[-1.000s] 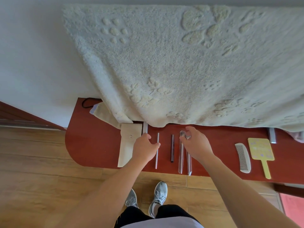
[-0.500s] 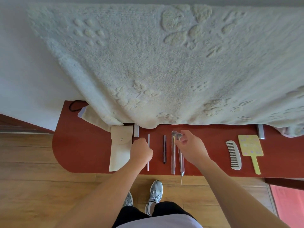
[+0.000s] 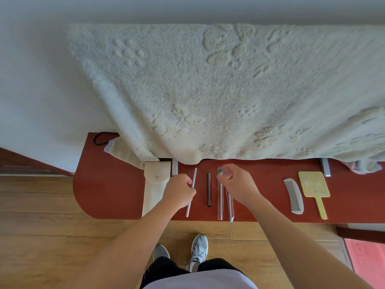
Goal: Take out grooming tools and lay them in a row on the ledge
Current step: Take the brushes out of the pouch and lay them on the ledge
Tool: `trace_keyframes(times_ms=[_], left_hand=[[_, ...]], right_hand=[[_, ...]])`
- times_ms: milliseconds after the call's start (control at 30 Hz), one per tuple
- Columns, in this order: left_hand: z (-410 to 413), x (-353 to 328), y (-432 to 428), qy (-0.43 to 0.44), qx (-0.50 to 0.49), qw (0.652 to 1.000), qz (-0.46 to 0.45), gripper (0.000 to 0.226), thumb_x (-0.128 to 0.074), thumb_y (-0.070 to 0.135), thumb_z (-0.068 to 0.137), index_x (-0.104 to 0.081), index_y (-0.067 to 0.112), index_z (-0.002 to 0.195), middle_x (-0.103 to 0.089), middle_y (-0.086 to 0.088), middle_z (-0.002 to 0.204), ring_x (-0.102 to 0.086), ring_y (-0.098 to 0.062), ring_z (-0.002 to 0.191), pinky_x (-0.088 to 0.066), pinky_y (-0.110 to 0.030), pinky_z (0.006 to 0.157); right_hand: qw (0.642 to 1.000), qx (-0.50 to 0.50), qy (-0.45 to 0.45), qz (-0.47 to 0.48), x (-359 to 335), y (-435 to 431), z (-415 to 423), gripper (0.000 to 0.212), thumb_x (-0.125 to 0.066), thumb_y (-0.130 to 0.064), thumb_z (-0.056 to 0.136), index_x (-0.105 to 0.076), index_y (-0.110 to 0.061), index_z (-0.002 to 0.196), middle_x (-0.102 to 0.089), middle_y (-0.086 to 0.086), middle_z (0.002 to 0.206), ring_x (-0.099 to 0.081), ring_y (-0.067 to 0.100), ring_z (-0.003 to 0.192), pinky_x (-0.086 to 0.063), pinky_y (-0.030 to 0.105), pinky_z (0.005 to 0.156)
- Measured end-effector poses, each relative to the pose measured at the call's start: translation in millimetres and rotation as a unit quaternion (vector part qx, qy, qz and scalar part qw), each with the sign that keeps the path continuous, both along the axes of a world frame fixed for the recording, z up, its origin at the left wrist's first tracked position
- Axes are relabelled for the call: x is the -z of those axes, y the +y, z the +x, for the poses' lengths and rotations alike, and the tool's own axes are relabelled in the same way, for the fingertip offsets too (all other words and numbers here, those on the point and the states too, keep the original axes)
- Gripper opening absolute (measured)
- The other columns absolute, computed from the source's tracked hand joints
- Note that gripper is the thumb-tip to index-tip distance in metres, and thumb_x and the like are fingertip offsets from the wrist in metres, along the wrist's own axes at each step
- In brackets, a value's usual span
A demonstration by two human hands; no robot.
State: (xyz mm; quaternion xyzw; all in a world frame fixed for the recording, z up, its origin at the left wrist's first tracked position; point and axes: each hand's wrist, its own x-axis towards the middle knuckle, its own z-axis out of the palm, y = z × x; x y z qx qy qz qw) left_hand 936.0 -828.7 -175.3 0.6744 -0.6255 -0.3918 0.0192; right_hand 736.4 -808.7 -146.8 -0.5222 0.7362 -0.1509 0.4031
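Along the red ledge (image 3: 116,195) lie a beige pouch (image 3: 154,192), a thin silver stick (image 3: 194,176), a dark pencil (image 3: 209,189), two brushes in clear sleeves (image 3: 220,203) (image 3: 230,207), a grey comb (image 3: 293,196) and a yellow hand mirror (image 3: 313,184). My left hand (image 3: 179,190) is curled beside the pouch, its fingertips pinching the silver stick at mid-length. My right hand (image 3: 239,184) pinches the top end of the left sleeved brush. The right sleeved brush runs under my right hand and sticks out over the ledge's front edge.
A thick cream blanket (image 3: 208,90) hangs down over the back of the ledge. A second cloth bag with a black cord (image 3: 120,149) pokes out at its left. Metal brackets (image 3: 174,166) (image 3: 325,166) stand at the back. Wooden floor and my shoes (image 3: 198,251) are below.
The silver stick now lies slightly tilted, its top to the right, with my left hand on it. My right hand stays at the top of the sleeved brush. The camera view shifted.
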Motion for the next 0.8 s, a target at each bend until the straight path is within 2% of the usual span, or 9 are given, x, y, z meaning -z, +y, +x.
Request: trace_keyframes(times_ms=[100, 200, 300, 433, 533, 667, 800], left_hand=[[9.9, -17.5, 1.1, 0.037, -0.007, 0.999, -0.005, 0.021, -0.065, 0.012, 0.083, -0.068, 0.018, 0.103, -0.066, 0.005, 0.094, -0.063, -0.010, 0.088, -0.053, -0.024, 0.076], [22.3, -33.5, 4.3, 0.081, -0.023, 0.996, -0.006, 0.022, -0.065, 0.012, 0.082, -0.068, 0.018, 0.102, -0.066, 0.005, 0.089, -0.064, -0.010, 0.085, -0.055, -0.026, 0.077], [35.2, -48.1, 9.6, 0.123, -0.035, 0.992, 0.004, 0.021, -0.066, 0.012, 0.081, -0.068, 0.019, 0.101, -0.068, 0.002, 0.089, -0.068, -0.015, 0.080, -0.058, -0.032, 0.075], [52.0, -65.9, 19.6, 0.191, -0.046, 0.980, 0.029, 0.019, -0.067, 0.008, 0.082, -0.069, 0.015, 0.100, -0.070, -0.006, 0.084, -0.069, -0.016, 0.065, -0.059, -0.028, 0.063], [63.9, -74.3, 27.4, 0.229, -0.045, 0.971, 0.044, 0.018, -0.069, 0.008, 0.083, -0.069, 0.012, 0.101, -0.070, -0.008, 0.083, -0.067, -0.015, 0.062, -0.056, -0.027, 0.058], [76.4, -82.1, 38.1, 0.257, -0.050, 0.964, 0.047, 0.012, -0.068, 0.003, 0.084, -0.069, 0.011, 0.094, -0.069, -0.008, 0.078, -0.066, -0.016, 0.061, -0.051, -0.023, 0.054], [86.0, -86.4, 45.4, 0.267, -0.049, 0.961, 0.049, 0.012, -0.068, 0.002, 0.085, -0.070, 0.009, 0.095, -0.070, -0.010, 0.079, -0.066, -0.019, 0.063, -0.055, -0.025, 0.057]], right_hand=[[1.000, 0.005, -0.028, -0.011, -11.3, 0.0, 13.8, 0.039, -0.060, -0.040, 0.092, -0.056, -0.022, 0.127, -0.061, -0.018, 0.096, -0.058, 0.005, 0.093, -0.042, 0.019, 0.075], [0.998, 0.022, -0.055, -0.021, -20.0, 0.8, 29.7, 0.035, -0.062, -0.040, 0.091, -0.059, -0.024, 0.122, -0.063, -0.018, 0.093, -0.060, 0.003, 0.089, -0.042, 0.017, 0.070], [0.995, 0.047, -0.090, -0.025, -27.2, 2.3, 47.1, 0.033, -0.064, -0.042, 0.089, -0.061, -0.027, 0.118, -0.067, -0.013, 0.095, -0.063, 0.005, 0.084, -0.046, 0.021, 0.070], [0.985, 0.081, -0.151, -0.031, -37.4, 5.7, 68.8, 0.028, -0.066, -0.039, 0.088, -0.065, -0.023, 0.111, -0.073, -0.004, 0.081, -0.068, 0.011, 0.077, -0.056, 0.034, 0.079], [0.971, 0.110, -0.209, -0.039, -45.9, 10.4, 83.8, 0.023, -0.068, -0.035, 0.088, -0.068, -0.020, 0.106, -0.075, -0.001, 0.084, -0.071, 0.017, 0.081, -0.057, 0.039, 0.080], [0.961, 0.121, -0.245, -0.044, -56.8, 19.3, 102.2, 0.018, -0.069, -0.030, 0.089, -0.070, -0.016, 0.101, -0.075, 0.002, 0.085, -0.070, 0.013, 0.076, -0.056, 0.033, 0.075], [0.954, 0.138, -0.263, -0.037, -63.6, 27.6, 117.9, 0.005, -0.069, -0.022, 0.089, -0.072, -0.018, 0.090, -0.073, 0.004, 0.075, -0.066, 0.010, 0.068, -0.053, 0.023, 0.065]])
